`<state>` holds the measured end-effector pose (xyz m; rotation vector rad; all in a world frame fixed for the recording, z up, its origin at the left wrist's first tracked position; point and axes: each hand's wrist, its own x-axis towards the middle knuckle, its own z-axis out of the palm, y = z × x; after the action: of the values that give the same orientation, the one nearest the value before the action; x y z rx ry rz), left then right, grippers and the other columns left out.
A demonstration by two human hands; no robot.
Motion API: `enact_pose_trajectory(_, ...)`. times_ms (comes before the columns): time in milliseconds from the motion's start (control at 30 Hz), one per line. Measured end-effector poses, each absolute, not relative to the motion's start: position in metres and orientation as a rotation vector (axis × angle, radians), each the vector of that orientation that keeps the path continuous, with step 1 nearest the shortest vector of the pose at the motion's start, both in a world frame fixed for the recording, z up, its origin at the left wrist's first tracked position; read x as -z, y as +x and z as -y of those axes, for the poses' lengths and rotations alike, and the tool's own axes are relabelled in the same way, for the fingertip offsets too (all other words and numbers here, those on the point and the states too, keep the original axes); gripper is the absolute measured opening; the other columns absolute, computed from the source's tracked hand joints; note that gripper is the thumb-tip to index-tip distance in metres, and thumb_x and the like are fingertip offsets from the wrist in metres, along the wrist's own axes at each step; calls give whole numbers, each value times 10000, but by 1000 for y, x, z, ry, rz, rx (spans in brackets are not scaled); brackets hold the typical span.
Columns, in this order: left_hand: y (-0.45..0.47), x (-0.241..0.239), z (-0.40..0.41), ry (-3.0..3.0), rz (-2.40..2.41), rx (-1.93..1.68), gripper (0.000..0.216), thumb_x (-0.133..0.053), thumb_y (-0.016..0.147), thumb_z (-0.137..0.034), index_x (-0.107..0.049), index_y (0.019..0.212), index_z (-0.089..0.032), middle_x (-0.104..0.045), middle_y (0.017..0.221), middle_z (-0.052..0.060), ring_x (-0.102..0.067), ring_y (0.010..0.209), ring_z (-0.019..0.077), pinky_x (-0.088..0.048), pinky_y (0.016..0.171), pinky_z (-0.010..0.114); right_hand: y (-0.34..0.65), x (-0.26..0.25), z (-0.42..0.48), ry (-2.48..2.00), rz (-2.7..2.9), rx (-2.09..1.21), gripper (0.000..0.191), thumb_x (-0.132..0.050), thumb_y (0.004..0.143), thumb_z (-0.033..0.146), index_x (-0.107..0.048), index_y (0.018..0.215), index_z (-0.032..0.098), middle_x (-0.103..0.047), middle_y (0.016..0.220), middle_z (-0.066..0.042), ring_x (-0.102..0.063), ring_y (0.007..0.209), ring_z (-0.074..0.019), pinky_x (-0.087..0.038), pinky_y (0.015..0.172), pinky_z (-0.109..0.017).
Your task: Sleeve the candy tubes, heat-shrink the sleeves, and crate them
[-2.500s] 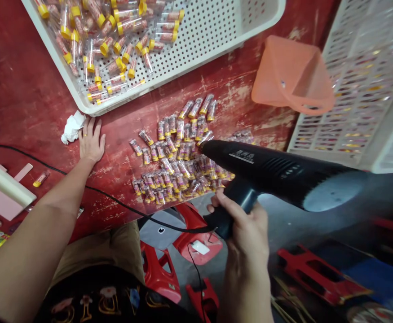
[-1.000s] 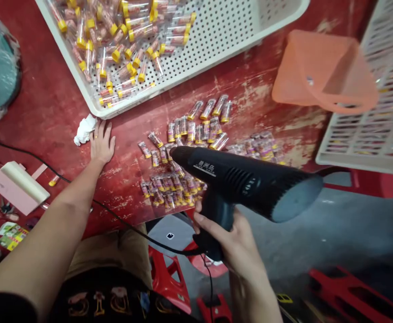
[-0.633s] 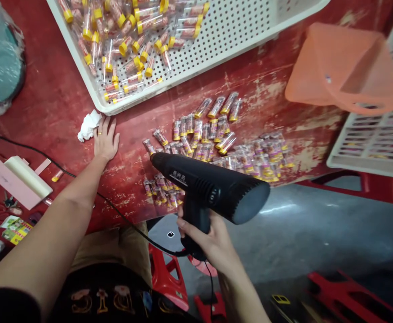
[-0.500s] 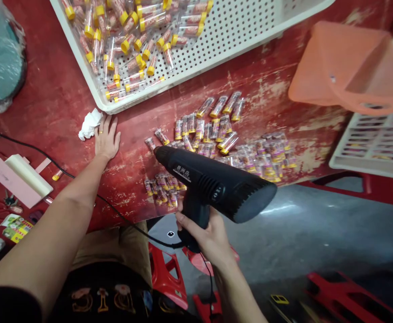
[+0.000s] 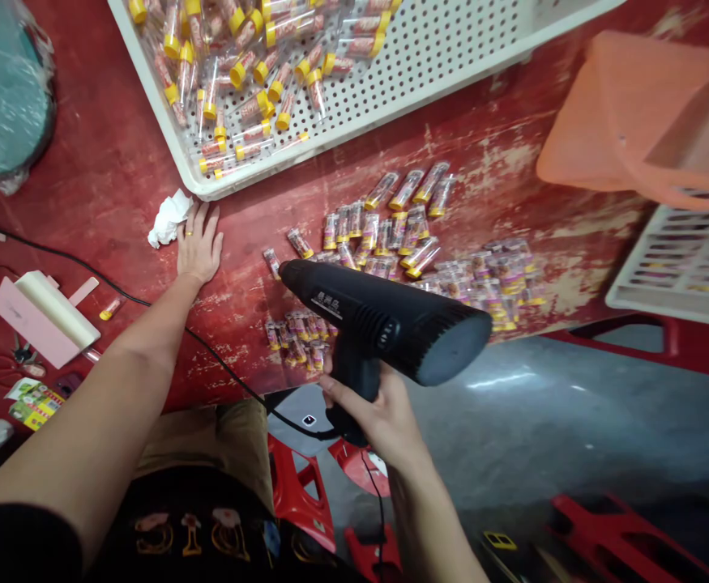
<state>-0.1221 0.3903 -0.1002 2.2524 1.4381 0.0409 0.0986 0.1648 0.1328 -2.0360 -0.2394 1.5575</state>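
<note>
My right hand (image 5: 375,409) is wrapped round the handle of a black heat gun (image 5: 384,316), held over the red table (image 5: 238,243). The gun's nozzle points left, close to a small yellow-capped tube (image 5: 272,262). Another tube (image 5: 300,243) lies just above the nozzle. Behind the gun's body are several more tubes (image 5: 384,235) with yellow ends, and a cluster of tubes (image 5: 296,336) lies below it. My left hand (image 5: 199,247) rests flat on the table with fingers apart, beside a crumpled white tissue (image 5: 170,219). Nothing shows in that hand.
A white perforated tray (image 5: 439,89) with many yellow-capped tubes stands at the back. An orange scoop-like container (image 5: 597,138) and a white basket (image 5: 682,259) are at right. The black cord (image 5: 226,368) crosses the table under my left arm. Red stools (image 5: 299,486) stand below.
The view has shifted slightly, so the table's things sit a little further right. The heat gun's nozzle has moved slightly left relative to the tubes. My left hand stays on the table.
</note>
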Motion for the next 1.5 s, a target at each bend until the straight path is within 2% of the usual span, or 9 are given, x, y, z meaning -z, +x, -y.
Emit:
enact_pose_trajectory(133, -122, 99, -390, 2275, -1440, -55, 734, -72, 1037, -542, -346, 1586, -138, -278, 1702, 101, -29, 1598, 131, -155, 1225, 473, 95, -129, -167, -2013, 197, -1623, 449, -878, 637, 521, -628, 819, 194, -615, 591, 12, -545, 500, -139, -468, 495, -276)
enact_pose_trajectory(333, -122, 102, -390, 2298, -1440, -28, 803, 9, 1029, -541, -356, 1549, -49, -275, 1702, 108, 148, 1568, 49, -61, 1238, 413, 98, -133, -171, -2063, 224, -1471, 460, -886, 630, 483, -621, 868, 191, -629, 640, 15, -562, 535, -137, -486, 520, -276)
enact_pose_trajectory(467, -122, 101, -390, 2293, -1418, -19, 812, 15, 1026, -538, -366, 1532, -30, -264, 1704, 102, 227, 1548, 64, -54, 1236, 422, 105, -133, -176, -2100, 210, -1439, 458, -899, 611, 471, -616, 849, 200, -612, 616, 14, -552, 516, -146, -470, 485, -281)
enact_pose_trajectory(633, -123, 101, -390, 2250, -1423, -77, 733, -77, 1041, -531, -340, 1573, -99, -261, 1707, 101, 79, 1587, 86, -101, 1243, 449, 109, -134, -185, -1961, 234, -1444, 395, -874, 654, 450, -622, 848, 218, -601, 622, 20, -544, 506, -142, -474, 486, -285)
enact_pose_trajectory(800, -123, 103, -390, 2235, -1407, -82, 743, -61, 1038, -532, -320, 1578, -93, -271, 1702, 100, 62, 1595, 136, -98, 1245, 480, 107, -151, -159, -2111, 78, -1509, 436, -890, 641, 463, -633, 888, 211, -633, 640, 8, -570, 521, -143, -488, 493, -268)
enact_pose_trajectory(933, -122, 100, -390, 2201, -1419, -65, 749, -62, 1027, -564, -330, 1592, -152, -252, 1711, 84, -37, 1604, 172, -118, 1249, 494, 104, -161, -144, -2197, 5, -1504, 467, -900, 614, 483, -644, 878, 196, -646, 656, -2, -582, 518, -148, -500, 496, -274)
enact_pose_trajectory(1167, -122, 96, -390, 2092, -1390, -132, 742, -88, 999, -633, -311, 1596, -253, -248, 1714, 8, -85, 1595, 238, -109, 1240, 580, 101, -162, -141, -2149, -5, -1521, 427, -889, 651, 437, -645, 891, 181, -628, 667, 9, -561, 534, -129, -483, 518, -261)
enact_pose_trajectory(1300, -122, 97, -390, 2077, -1387, -143, 752, -106, 992, -646, -312, 1594, -245, -247, 1714, 2, -89, 1588, 266, -82, 1233, 602, 108, -161, -142, -2198, 25, -1234, 402, -906, 631, 372, -637, 874, 197, -640, 734, 5, -584, 574, -136, -516, 553, -278)
enact_pose_trajectory(1500, -122, 102, -391, 2077, -1386, -178, 740, -141, 990, -657, -336, 1575, -247, -267, 1707, 2, -85, 1579, 241, -98, 1234, 588, 124, -169, -152, -2136, -47, -1288, 433, -913, 629, 367, -638, 912, 188, -642, 708, -2, -554, 536, -128, -476, 476, -263)
